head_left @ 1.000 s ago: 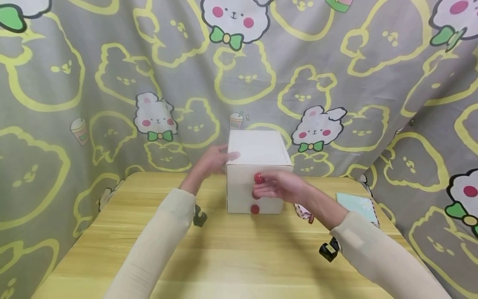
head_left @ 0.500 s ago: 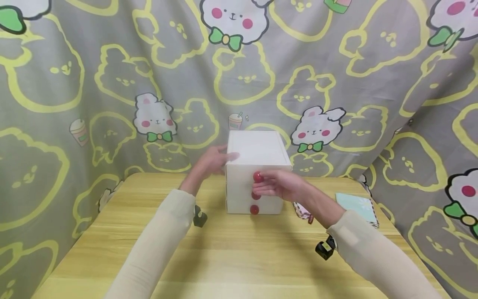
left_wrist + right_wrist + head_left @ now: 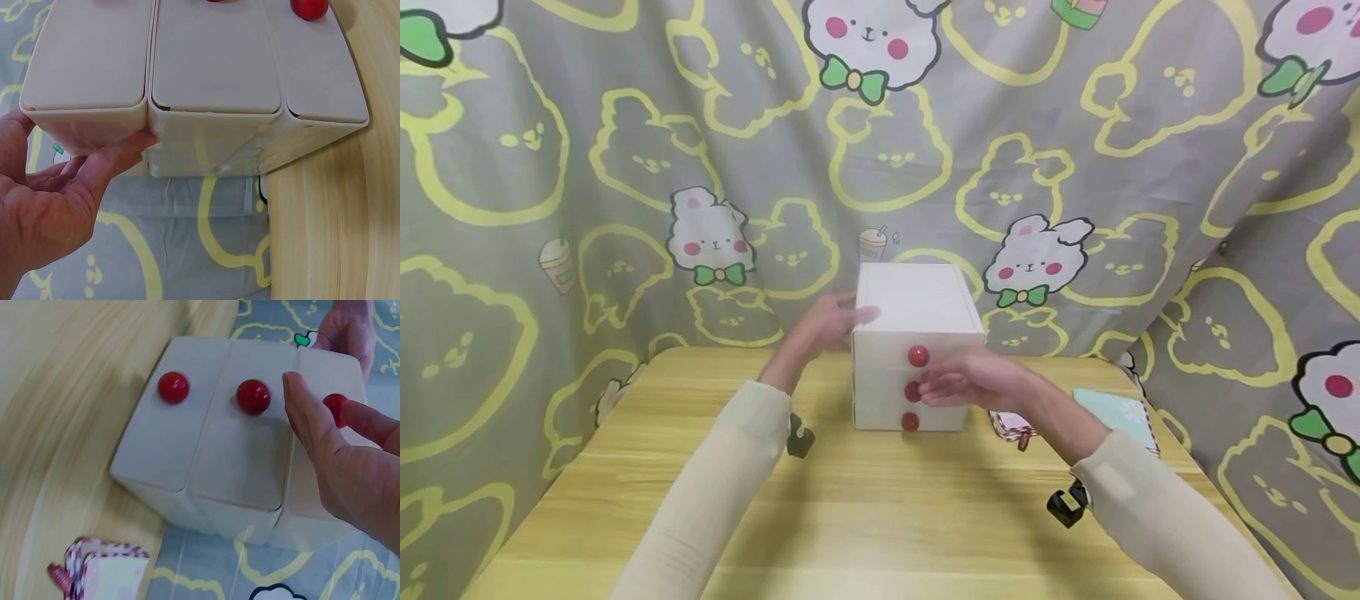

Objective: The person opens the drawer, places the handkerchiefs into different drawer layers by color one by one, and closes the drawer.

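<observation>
A small white drawer cabinet [image 3: 917,296] stands on the table, its three fronts flush, each with a round red knob. My left hand [image 3: 831,323] steadies it at the upper left corner, thumb on the top and fingers against the side wall [image 3: 187,140]. My right hand [image 3: 977,377] is in front of the drawers, fingers extended and holding nothing. The top knob [image 3: 918,356] shows just left of that hand, and its fingertips overlap the middle knob [image 3: 913,391] in the head view. In the right wrist view, the top knob [image 3: 335,409] appears between thumb and fingers.
Right of the cabinet lies a folded cloth with a checked edge and red tag [image 3: 59,578], partly behind the right arm. Farther right is a light blue folded cloth [image 3: 1116,417]. A patterned curtain [image 3: 760,150] hangs behind the wooden table [image 3: 850,517].
My right hand has come away from the top knob, moving slightly right and down, so that knob is now in full view. My left hand has stayed at the cabinet corner.
</observation>
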`<state>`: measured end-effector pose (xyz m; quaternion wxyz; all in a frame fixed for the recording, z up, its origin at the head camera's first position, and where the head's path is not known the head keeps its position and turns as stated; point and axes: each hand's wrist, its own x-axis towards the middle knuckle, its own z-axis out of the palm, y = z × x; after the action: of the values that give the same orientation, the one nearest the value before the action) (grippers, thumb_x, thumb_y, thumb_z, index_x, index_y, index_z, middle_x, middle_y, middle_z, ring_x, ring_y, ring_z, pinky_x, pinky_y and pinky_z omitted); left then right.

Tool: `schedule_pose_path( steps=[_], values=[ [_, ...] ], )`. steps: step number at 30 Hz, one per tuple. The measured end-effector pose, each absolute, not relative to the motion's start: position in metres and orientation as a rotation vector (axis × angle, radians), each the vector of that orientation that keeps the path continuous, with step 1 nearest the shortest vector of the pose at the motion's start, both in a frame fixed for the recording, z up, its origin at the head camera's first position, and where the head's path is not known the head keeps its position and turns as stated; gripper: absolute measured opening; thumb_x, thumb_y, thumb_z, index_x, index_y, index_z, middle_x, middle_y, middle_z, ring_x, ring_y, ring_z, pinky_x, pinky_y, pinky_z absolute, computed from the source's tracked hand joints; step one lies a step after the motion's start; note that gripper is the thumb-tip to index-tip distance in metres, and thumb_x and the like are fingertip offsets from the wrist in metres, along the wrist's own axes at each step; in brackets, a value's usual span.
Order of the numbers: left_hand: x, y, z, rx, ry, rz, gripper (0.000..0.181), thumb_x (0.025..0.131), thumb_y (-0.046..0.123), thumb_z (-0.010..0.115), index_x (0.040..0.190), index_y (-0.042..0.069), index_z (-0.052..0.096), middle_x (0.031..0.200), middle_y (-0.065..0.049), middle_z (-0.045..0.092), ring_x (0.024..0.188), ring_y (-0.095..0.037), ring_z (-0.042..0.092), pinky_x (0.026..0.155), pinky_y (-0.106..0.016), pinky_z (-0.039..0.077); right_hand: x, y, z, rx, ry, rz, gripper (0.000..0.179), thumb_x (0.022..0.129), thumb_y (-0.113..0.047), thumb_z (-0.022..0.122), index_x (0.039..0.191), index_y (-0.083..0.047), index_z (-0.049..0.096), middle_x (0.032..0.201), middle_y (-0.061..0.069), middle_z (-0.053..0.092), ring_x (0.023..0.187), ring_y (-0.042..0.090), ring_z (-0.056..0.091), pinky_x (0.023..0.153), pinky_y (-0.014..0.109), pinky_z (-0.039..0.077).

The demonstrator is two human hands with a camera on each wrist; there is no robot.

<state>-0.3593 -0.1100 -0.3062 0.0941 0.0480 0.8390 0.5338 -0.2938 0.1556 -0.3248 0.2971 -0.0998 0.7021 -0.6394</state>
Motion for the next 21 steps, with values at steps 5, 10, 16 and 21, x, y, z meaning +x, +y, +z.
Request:
schedule_pose_path(
  steps=[5, 10, 16, 21],
  values=[
    [-0.358, -0.110, -0.305, 0.142, 2.486, 1.583, 0.080, 0.093, 0.043, 0.072, 0.160, 0.024, 0.033, 0.166, -0.012, 0.030, 0.128, -0.037, 0.059, 0.098, -0.049, 0.060, -0.295, 0.164, -0.342, -0.248, 1.915, -1.665, 0.037, 0.102, -0.008, 0.053, 0.130, 0.016, 0.048, 0.116, 0.028, 0.065, 0.102, 0.032, 0.071, 0.100, 0.046, 0.059],
    [-0.358, -0.109, -0.306, 0.144, 2.483, 1.583, 0.081, 0.094, 0.043, 0.072, 0.160, 0.022, 0.031, 0.167, -0.011, 0.029, 0.129, -0.037, 0.059, 0.097, -0.048, 0.060, -0.297, 0.164, -0.363, -0.219, 1.899, -1.688, 0.037, 0.103, -0.010, 0.050, 0.128, 0.017, 0.049, 0.114, 0.029, 0.066, 0.099, 0.033, 0.072, 0.099, 0.048, 0.059],
    [-0.359, -0.110, -0.306, 0.142, 2.466, 1.605, 0.081, 0.093, 0.042, 0.073, 0.160, 0.022, 0.032, 0.164, -0.014, 0.034, 0.127, -0.037, 0.060, 0.097, -0.049, 0.060, -0.299, 0.156, -0.380, -0.161, 1.831, -1.737, 0.045, 0.106, -0.017, 0.049, 0.133, 0.019, 0.047, 0.125, 0.038, 0.060, 0.109, 0.040, 0.070, 0.106, 0.054, 0.053],
    [-0.359, -0.109, -0.306, 0.147, 2.477, 1.593, 0.081, 0.093, 0.043, 0.073, 0.160, 0.023, 0.033, 0.165, -0.013, 0.033, 0.125, -0.036, 0.062, 0.095, -0.047, 0.061, -0.301, 0.148, -0.387, -0.132, 1.759, -1.811, 0.048, 0.106, -0.023, 0.053, 0.135, 0.014, 0.047, 0.125, 0.037, 0.063, 0.113, 0.043, 0.068, 0.105, 0.055, 0.051]
  ],
)
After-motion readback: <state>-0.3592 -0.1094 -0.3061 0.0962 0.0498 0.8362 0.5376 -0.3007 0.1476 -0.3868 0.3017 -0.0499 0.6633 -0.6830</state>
